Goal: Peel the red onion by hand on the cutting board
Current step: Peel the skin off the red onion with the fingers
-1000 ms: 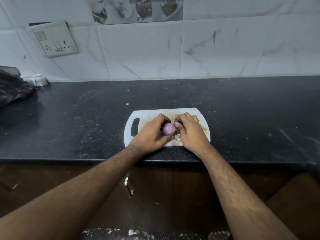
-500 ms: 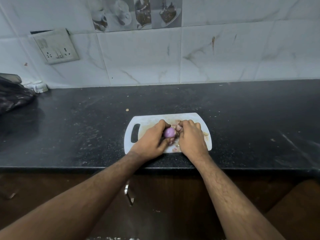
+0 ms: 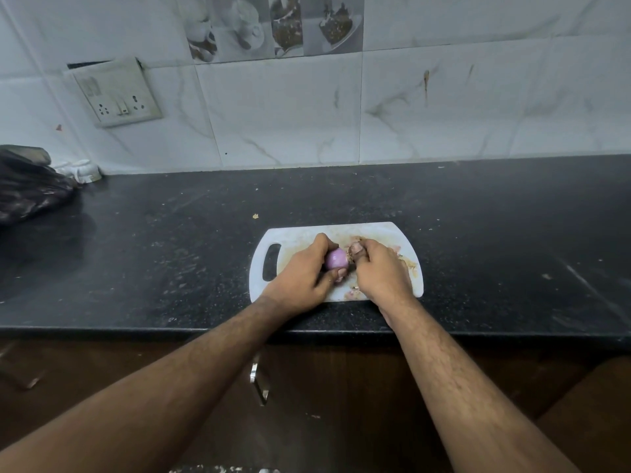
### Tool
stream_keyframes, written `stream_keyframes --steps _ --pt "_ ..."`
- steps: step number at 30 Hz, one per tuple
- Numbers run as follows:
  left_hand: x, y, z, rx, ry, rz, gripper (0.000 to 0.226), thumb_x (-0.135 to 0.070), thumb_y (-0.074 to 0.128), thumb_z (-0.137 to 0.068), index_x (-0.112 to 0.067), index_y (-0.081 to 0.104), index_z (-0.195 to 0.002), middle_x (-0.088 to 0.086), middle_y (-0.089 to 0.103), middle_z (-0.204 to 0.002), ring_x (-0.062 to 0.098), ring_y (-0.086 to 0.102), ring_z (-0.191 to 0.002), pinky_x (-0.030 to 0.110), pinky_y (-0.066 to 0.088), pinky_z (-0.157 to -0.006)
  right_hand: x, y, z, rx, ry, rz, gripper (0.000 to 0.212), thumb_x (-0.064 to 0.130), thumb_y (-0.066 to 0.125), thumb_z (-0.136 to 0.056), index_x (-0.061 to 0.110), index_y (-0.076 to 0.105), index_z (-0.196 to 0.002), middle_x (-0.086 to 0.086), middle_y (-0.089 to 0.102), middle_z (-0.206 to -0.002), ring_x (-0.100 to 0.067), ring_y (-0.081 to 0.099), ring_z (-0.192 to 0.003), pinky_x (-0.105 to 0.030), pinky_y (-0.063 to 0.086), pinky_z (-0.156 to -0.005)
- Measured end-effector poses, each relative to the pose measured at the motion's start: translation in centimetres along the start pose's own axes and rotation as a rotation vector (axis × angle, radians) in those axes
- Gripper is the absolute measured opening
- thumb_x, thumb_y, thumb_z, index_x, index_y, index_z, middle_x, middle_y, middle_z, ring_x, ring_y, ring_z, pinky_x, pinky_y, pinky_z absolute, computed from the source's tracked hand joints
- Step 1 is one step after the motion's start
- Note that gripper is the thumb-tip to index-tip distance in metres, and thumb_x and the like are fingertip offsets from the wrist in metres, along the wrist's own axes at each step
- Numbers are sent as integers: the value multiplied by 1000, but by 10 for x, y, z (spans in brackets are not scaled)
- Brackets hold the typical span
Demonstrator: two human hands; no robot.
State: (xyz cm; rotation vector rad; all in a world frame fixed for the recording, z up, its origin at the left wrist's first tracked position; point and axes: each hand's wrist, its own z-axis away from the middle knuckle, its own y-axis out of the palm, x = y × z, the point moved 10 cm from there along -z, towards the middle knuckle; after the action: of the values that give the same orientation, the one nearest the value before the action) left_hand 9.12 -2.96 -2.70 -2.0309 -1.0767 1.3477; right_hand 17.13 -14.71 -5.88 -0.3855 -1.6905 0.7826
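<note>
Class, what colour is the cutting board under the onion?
White, with brownish smears; the cutting board shows best in the head view.

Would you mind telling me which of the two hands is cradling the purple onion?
The left hand cups the peeled purple onion; the right hand only pinches at its end.

A black speckled stone counter (image 3: 478, 233) runs the full width, dusted with pale crumbs and smears. Behind it rises a wall of white marble-look tiles (image 3: 280, 107) with grey veins and a brown streak. A grey picture tile (image 3: 273, 25) up top shows cups and desserts. A socket plate (image 3: 117, 93) hangs crooked at the left. Below the counter are dark wooden cabinet doors (image 3: 341, 387) with a metal handle (image 3: 258, 380). A dark heap (image 3: 30, 189), perhaps a plastic bag, sits far left. The light is dim.
</note>
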Motion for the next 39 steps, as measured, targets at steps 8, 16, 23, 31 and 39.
stream_keyframes --steps 8,16,23,31,39 --pt "2 1 1 13 14 9 30 -25 64 -98 -11 48 -120 6 66 -111 22 63 -102 45 51 -93 -2 -16 -9 -26 -32 -285 31 36 39 -109 24 62 -92 1 67 -94 -24 61 -90 -42 53 -77" --pt "3 0 1 -19 -23 22 30 -29 58 -103 -11 46 -125 1 61 -109 12 57 -95 27 46 -85 19 -25 7 -125 -288 -185 18 13 59 -100 23 74 -105 11 70 -106 -15 62 -107 -40 52 -97" --pt "11 -11 -1 -97 -57 39 33 -17 59 -102 -13 45 -131 -3 59 -122 4 55 -107 5 38 -90 17 -51 14 -393 -268 -109 27 40 80 -86 22 63 -99 12 59 -99 -11 51 -98 -29 47 -82" --pt "13 -6 -3 -80 -25 55 35 -20 65 -99 -12 48 -129 -2 62 -121 10 59 -111 33 51 -100 32 -17 9 -99 -413 -97 11 30 61 -100 25 69 -105 12 65 -101 -13 60 -101 -39 53 -90" --pt "12 -3 -1 -60 -18 102 50 -20 67 -97 -10 42 -139 1 59 -129 14 59 -121 40 51 -106 32 -18 9 -49 -405 -154 8 20 69 -95 27 65 -93 17 67 -92 -11 56 -97 -35 50 -85"
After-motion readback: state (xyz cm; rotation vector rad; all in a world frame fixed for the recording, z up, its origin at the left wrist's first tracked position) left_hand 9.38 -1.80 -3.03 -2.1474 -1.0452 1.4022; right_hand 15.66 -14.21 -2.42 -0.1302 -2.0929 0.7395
